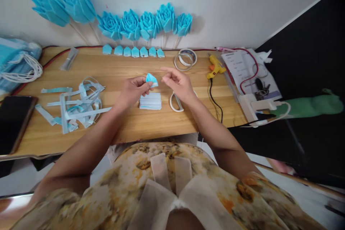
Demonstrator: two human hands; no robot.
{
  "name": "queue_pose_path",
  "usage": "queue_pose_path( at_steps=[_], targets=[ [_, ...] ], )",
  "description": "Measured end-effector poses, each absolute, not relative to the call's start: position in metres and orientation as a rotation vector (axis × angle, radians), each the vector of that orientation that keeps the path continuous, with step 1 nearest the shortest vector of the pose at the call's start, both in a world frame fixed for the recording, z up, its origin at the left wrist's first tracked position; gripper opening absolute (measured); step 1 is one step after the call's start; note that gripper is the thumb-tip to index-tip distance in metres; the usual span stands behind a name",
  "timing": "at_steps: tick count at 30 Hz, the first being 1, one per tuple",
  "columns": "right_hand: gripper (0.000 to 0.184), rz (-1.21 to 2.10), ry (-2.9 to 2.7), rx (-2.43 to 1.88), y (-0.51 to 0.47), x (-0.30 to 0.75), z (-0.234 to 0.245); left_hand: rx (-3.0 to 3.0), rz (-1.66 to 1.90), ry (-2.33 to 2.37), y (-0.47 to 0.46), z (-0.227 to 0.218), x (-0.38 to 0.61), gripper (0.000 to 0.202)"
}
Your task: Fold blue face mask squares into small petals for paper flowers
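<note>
My left hand (133,90) pinches a small folded blue fabric piece (151,78) just above the wooden table (129,122). Close to its right, my right hand (176,81) hovers with its fingers loosely curled and spread, holding nothing. Below both hands lies a small stack of cut blue mask pieces (150,101). White-handled scissors (175,102) rest on the table under my right wrist.
Several folded blue petals (134,51) line the back edge below blue fabric roses (147,24) on the wall. Cut mask strips (77,106) lie left, a phone (13,120) far left, tape rolls (185,58) and a yellow glue gun (215,66) right.
</note>
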State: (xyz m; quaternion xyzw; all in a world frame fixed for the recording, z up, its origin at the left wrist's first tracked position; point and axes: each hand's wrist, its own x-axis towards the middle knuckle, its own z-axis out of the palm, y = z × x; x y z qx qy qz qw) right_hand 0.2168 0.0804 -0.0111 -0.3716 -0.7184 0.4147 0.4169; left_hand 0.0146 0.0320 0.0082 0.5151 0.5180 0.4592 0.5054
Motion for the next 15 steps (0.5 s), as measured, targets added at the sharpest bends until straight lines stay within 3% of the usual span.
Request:
queue_pose_path(
  at_steps=[8,15],
  targets=[
    [0.020,0.651,-1.916,-1.235,0.109,0.243,-0.018,1.170,1.209,1.295,0.033,0.010,0.013,0.020],
    [0.016,0.391,-2.242,-1.272,0.100,0.222,-0.027,1.162,1.217,1.281,0.033,0.008,0.013,0.018]
  ],
)
